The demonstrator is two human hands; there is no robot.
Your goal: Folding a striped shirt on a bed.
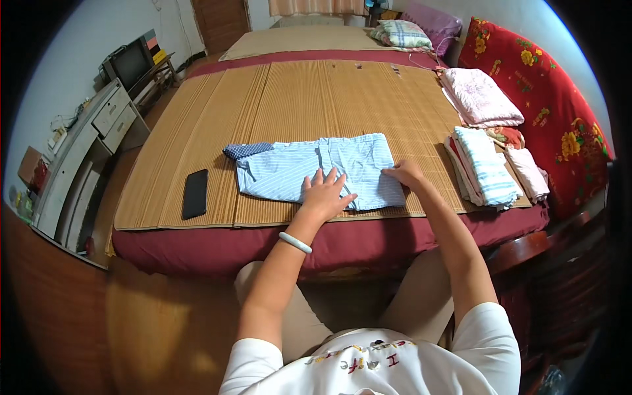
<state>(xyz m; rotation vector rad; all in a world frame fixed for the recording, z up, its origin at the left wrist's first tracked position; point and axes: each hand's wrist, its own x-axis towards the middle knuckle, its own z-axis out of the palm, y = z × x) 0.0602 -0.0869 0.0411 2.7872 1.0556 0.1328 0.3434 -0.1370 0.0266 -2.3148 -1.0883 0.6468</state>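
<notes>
A light blue striped shirt (276, 170) lies folded lengthwise on a bamboo mat (296, 108) that covers the bed before me. A dark blue dotted part (249, 149) shows at the shirt's left end. My left hand (323, 194) rests flat on the middle of the cloth, fingers spread, a pale bangle on that wrist. At the right end my right hand (405, 174) has the edge of the shirt between thumb and fingers. A black smartphone (195, 194) lies on the mat left of the shirt.
Folded clothes (486, 168) are stacked to the right, beside a pink folded cloth (527, 173). Behind them lies a folded pink quilt (479, 97) against a red floral headboard cover (538, 98). A white desk (94, 143) with a television (129, 66) beyond stands at the left.
</notes>
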